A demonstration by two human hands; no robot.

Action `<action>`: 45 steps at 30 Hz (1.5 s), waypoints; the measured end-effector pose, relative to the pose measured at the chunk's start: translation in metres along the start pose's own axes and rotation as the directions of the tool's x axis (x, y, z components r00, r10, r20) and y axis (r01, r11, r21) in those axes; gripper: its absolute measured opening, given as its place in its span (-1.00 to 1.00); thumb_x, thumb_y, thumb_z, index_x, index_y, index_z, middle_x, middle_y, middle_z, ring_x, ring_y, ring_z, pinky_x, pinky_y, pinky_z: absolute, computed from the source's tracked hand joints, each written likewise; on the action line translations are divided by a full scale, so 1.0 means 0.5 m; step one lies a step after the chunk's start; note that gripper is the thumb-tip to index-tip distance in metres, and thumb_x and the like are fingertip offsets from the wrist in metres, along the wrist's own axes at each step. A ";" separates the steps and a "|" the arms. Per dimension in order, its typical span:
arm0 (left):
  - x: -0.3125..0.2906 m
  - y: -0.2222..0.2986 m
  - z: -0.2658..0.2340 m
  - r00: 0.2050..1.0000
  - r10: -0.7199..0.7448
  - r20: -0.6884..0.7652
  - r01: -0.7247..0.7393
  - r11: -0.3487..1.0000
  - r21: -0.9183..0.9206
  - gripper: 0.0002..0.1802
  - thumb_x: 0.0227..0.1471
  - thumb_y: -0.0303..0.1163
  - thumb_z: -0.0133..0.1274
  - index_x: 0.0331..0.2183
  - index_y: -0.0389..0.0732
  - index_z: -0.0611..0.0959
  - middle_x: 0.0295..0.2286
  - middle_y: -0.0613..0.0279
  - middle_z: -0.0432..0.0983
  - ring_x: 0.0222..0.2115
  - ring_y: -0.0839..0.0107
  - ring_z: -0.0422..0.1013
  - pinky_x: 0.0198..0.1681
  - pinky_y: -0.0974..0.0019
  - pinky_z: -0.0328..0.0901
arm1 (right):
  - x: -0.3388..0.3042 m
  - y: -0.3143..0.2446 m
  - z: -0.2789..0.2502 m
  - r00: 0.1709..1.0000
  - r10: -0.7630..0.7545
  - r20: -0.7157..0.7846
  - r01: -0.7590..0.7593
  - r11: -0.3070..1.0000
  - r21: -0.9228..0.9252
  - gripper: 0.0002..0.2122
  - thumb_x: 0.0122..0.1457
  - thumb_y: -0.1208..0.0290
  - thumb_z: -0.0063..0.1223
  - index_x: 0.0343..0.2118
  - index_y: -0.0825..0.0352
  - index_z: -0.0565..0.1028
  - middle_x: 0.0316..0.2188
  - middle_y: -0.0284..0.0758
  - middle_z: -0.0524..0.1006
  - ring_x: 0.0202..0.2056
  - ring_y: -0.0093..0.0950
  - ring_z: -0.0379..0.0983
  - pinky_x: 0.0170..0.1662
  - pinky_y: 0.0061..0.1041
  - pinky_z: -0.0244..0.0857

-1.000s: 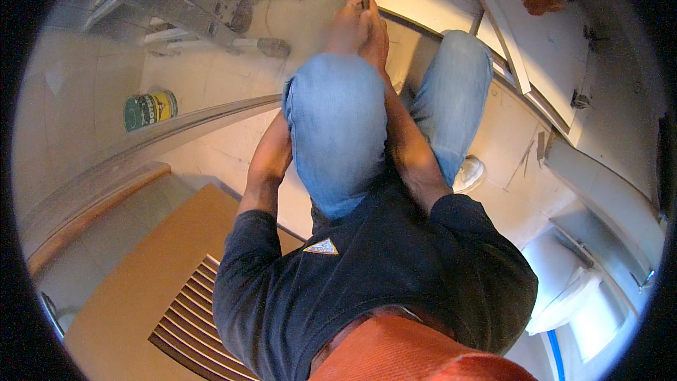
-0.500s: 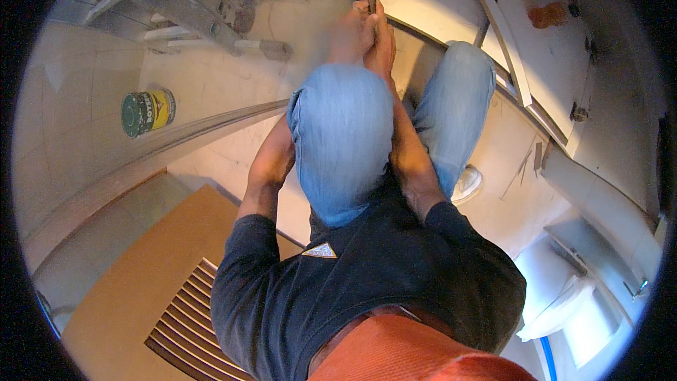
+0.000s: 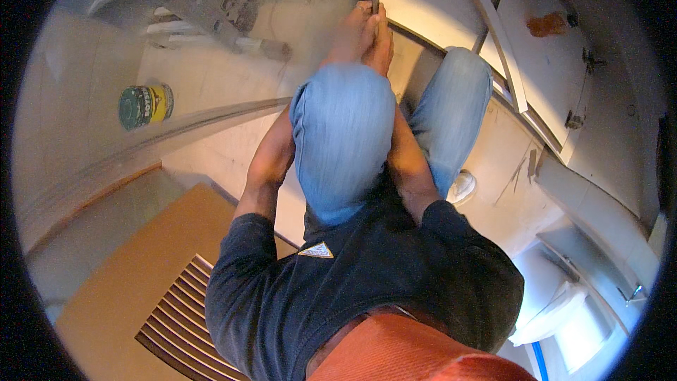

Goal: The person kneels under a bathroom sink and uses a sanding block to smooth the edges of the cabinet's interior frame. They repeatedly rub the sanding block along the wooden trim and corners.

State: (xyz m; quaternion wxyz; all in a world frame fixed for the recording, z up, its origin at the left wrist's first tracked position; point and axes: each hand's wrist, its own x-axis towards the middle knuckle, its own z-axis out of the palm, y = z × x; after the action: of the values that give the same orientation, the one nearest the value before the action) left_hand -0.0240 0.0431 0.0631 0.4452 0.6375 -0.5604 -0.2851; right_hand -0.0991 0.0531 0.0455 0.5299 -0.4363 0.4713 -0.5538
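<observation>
Left hand (image 3: 348, 39) and right hand (image 3: 381, 48) together at top centre, beyond the raised knee (image 3: 343, 127). Dark strip (image 3: 375, 4) sticks up at their fingers; can't tell which hand grips it. Can (image 3: 145, 106) mid-left, slatted board (image 3: 134, 261) lower left.

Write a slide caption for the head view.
Beyond a jean-clad knee, left hand and right hand meet at a small dark piece, a green-and-yellow can off to the left.

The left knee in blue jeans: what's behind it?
Beyond the knee, the left hand and right hand meet at a thin dark piece. Part of the left forearm is covered.
</observation>
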 end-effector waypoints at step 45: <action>-0.027 -0.027 -0.008 0.996 -0.093 0.005 0.093 0.984 -0.151 -0.62 0.23 -0.31 0.08 -0.01 -0.35 0.63 -0.28 -0.01 0.67 -0.26 0.40 0.55 -0.16 0.30 0.43 | -0.034 -0.025 0.012 0.997 -0.072 -0.007 0.057 0.841 -0.538 -0.49 0.37 0.18 -0.14 0.35 0.16 0.20 0.00 0.03 0.47 0.01 0.04 0.39 0.05 -0.08 0.30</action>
State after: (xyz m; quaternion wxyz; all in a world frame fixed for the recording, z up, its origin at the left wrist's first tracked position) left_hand -0.0173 0.0566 0.0510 0.4789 0.6278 -0.5065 -0.3464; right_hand -0.0942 0.0694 0.0592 0.3615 -0.5754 0.5995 -0.4229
